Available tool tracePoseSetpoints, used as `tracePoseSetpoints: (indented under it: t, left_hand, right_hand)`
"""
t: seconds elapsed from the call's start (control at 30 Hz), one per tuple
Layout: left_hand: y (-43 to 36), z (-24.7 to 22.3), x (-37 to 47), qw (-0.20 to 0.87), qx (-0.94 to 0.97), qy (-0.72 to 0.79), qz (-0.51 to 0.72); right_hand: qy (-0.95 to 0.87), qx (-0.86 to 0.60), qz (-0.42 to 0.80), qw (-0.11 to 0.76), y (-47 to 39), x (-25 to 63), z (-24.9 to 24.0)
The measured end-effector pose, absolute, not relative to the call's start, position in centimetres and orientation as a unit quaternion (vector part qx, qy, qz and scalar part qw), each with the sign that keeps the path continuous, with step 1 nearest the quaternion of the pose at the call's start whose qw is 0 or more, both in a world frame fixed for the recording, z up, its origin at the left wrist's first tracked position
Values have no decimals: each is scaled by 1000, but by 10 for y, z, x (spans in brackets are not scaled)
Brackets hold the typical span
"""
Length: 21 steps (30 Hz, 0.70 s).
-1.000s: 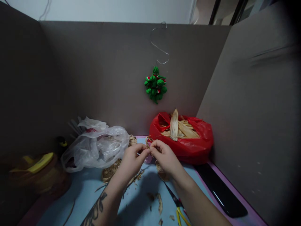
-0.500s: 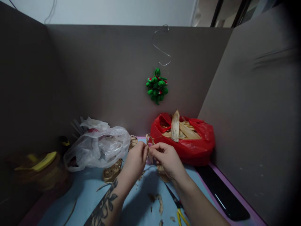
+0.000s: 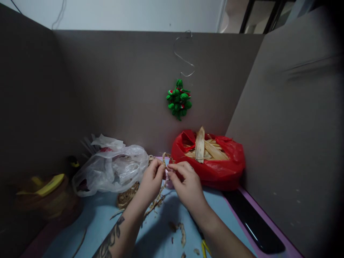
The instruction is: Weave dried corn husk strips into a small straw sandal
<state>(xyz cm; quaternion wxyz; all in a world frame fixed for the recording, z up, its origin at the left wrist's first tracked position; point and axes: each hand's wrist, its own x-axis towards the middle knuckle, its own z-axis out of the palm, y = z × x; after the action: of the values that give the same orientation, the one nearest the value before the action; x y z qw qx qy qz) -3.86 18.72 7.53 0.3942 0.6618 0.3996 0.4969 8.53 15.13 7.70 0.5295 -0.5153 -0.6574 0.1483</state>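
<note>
My left hand [image 3: 154, 179] is closed, its thumb and fingertips pinching a braided cord [image 3: 164, 157] of dried tan plant strips. Part of the cord stands up above the fingers, and loose strips [image 3: 156, 203] trail down under the hand to the table. Just opposite, my right hand [image 3: 186, 182] has thumb and forefinger at the same cord, a little apart from each other; what lies between the tips is small and partly hidden. A coiled woven piece [image 3: 127, 195] lies left of my left wrist. Scissors with yellow handles [image 3: 204, 247] are partly covered by my right forearm.
A red bag [image 3: 212, 175] of dried husks stands at back right, a clear plastic bag [image 3: 113, 172] at back left. At far left is a basket [image 3: 51, 200]. A black phone-like slab [image 3: 254, 222] lies right. Husk scraps [image 3: 182, 234] dot the blue table cover [image 3: 161, 243].
My right fingers have spread a little. The cord stands higher between the hands, and its strips now trail below the left hand. A woven piece beneath my right hand is out of sight.
</note>
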Motion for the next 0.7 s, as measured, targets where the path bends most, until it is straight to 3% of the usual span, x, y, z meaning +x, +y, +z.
tracePoseSetpoints:
  t: [0.17, 0.4, 0.7]
  left_hand:
    - [180, 81, -37, 358, 728, 387, 439]
    - [179, 76, -40, 250, 780, 416, 395]
    - [172, 86, -41, 226, 785, 428, 386]
  right_hand:
    - [-604, -504, 300, 540, 159, 92, 79]
    - [-557, -473, 422, 537, 165, 99, 76]
    - [-613, -563, 202, 516, 164, 102, 71]
